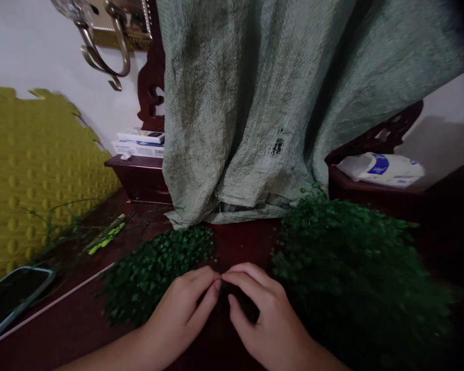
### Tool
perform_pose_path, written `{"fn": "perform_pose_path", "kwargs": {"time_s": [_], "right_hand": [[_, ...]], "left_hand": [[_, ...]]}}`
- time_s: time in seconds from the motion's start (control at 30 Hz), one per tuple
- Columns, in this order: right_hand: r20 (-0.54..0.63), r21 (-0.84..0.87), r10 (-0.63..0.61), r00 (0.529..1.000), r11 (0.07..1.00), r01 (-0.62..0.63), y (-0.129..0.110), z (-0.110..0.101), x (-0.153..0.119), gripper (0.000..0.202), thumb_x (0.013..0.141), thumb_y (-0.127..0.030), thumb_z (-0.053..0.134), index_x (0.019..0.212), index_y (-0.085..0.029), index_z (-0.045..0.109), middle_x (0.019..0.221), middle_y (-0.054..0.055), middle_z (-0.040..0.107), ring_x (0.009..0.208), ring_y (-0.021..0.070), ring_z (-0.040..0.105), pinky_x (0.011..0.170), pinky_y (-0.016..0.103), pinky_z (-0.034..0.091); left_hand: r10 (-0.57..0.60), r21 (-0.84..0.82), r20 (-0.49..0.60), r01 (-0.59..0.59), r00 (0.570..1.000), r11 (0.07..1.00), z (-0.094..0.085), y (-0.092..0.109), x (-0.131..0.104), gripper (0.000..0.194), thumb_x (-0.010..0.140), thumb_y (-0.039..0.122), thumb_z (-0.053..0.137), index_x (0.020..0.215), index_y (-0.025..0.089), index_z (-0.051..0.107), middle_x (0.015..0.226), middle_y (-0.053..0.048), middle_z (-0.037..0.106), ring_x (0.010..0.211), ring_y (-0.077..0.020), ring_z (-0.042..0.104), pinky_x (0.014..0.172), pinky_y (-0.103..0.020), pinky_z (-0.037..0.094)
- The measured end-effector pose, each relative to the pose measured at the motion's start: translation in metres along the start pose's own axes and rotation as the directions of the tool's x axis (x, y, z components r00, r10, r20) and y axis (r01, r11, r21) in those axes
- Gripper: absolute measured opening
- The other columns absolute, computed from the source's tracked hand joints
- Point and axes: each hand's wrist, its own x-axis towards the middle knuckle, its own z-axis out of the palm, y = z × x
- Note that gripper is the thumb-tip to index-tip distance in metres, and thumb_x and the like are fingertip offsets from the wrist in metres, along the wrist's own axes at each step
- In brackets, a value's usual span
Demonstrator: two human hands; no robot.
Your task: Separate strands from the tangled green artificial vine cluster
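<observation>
My left hand (189,304) is closed in a pinch, thumb against the fingers; whatever is in it is hidden or too small to make out. Its fingertips meet those of my right hand (263,309), whose fingers are curved, with the thumb standing apart and nothing visible in the gap. Beside my left hand lies a low pile of small-leaved green plants (154,273). A larger, partly blurred heap of similar greenery (351,268) spreads to the right of my right hand. Both piles rest on a dark red wooden surface (239,242).
A grey woven sack (235,103) hangs behind the piles. To the left are a phone (15,293), a pink cord (62,299), a yellow-green tool (106,238), loose stems and a yellow foam mat (31,180). White boxes (139,144) and a tissue pack (386,169) sit on ledges.
</observation>
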Motion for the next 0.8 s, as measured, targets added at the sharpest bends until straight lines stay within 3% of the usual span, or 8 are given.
{"fn": "perform_pose_path", "kwargs": {"time_s": [0.1, 0.33, 0.53, 0.8], "right_hand": [[0.046, -0.037, 0.037, 0.998, 0.999, -0.035, 0.0006, 0.0017, -0.0026, 0.035, 0.084, -0.003, 0.051, 0.111, -0.022, 0.063, 0.106, 0.004, 0.065, 0.096, 0.0207, 0.062, 0.088, 0.036, 0.052], [0.057, -0.220, 0.080, 0.995, 0.973, -0.066, 0.0036, 0.0025, 0.0004, 0.019, 0.085, -0.006, 0.055, 0.094, -0.020, 0.064, 0.098, 0.005, 0.065, 0.092, 0.0244, 0.060, 0.087, 0.043, 0.051], [0.038, -0.291, 0.113, 0.993, 0.952, -0.098, 0.0044, 0.0020, -0.0025, 0.024, 0.084, -0.008, 0.059, 0.104, -0.020, 0.065, 0.108, 0.006, 0.064, 0.099, 0.0265, 0.058, 0.092, 0.048, 0.048], [0.078, -0.338, 0.131, 0.988, 0.936, -0.097, 0.0052, 0.0010, -0.0036, 0.021, 0.083, -0.010, 0.062, 0.101, -0.019, 0.066, 0.111, 0.006, 0.064, 0.103, 0.0267, 0.058, 0.095, 0.049, 0.046]], "left_hand": [[-0.008, 0.006, -0.020, 0.008, 1.000, 1.000, -0.0040, -0.0008, 0.0020, 0.027, 0.101, 0.022, 0.039, 0.081, 0.021, 0.056, 0.075, -0.001, 0.062, 0.070, -0.0158, 0.060, 0.061, -0.024, 0.045], [0.020, 0.062, -0.023, -0.018, 1.000, 0.998, -0.0045, 0.0002, 0.0000, 0.022, 0.099, 0.020, 0.043, 0.089, 0.021, 0.062, 0.079, -0.001, 0.065, 0.073, -0.0165, 0.062, 0.065, -0.025, 0.045], [0.048, 0.090, -0.043, -0.044, 0.998, 0.995, -0.0057, -0.0003, 0.0004, 0.022, 0.099, 0.019, 0.044, 0.097, 0.022, 0.065, 0.082, 0.000, 0.067, 0.073, -0.0165, 0.063, 0.067, -0.026, 0.047], [0.069, 0.121, -0.044, -0.063, 0.997, 0.991, -0.0058, -0.0019, 0.0013, 0.022, 0.099, 0.020, 0.044, 0.095, 0.020, 0.065, 0.082, -0.002, 0.069, 0.073, -0.0177, 0.064, 0.067, -0.028, 0.048]]}}
